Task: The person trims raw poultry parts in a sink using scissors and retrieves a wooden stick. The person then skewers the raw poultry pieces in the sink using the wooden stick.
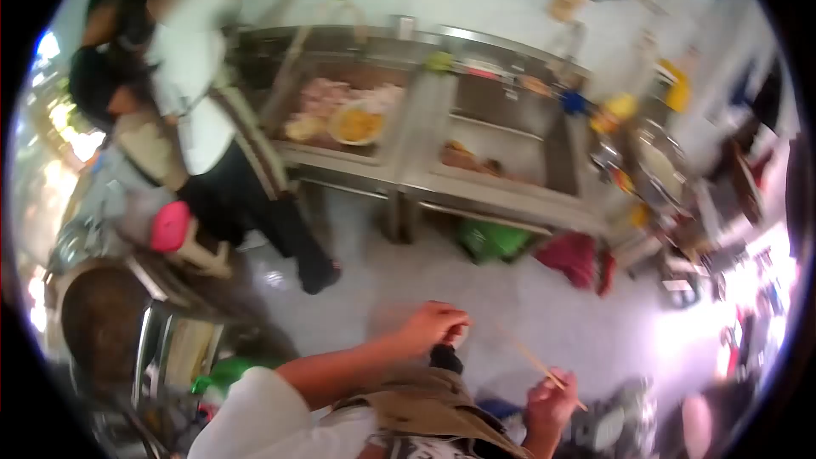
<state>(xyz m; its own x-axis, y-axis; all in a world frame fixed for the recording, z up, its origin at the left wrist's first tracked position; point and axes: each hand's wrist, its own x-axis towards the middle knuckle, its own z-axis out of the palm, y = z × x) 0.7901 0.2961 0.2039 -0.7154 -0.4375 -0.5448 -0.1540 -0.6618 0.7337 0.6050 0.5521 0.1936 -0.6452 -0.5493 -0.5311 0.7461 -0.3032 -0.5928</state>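
Observation:
In the head view, my right hand [552, 401] is low on the right, its fingers closed round a thin wooden stick [535, 363]. The stick slants up and left from that hand, and its far end blurs out below my left hand. My left hand [438, 327] is raised in front of my body with its fingers curled together. Whatever it may hold is hidden or too small to make out. A brown apron [416, 404] covers my front below both hands.
Steel sinks stand along the wall; the left basin [280, 146] holds pale meat and a bowl of yellow food [359, 125]. Two people [195, 110] are at the left. Under the sinks lie a green bag [493, 240] and a dark red bag [568, 259]. A pink-topped stool [170, 227] stands left.

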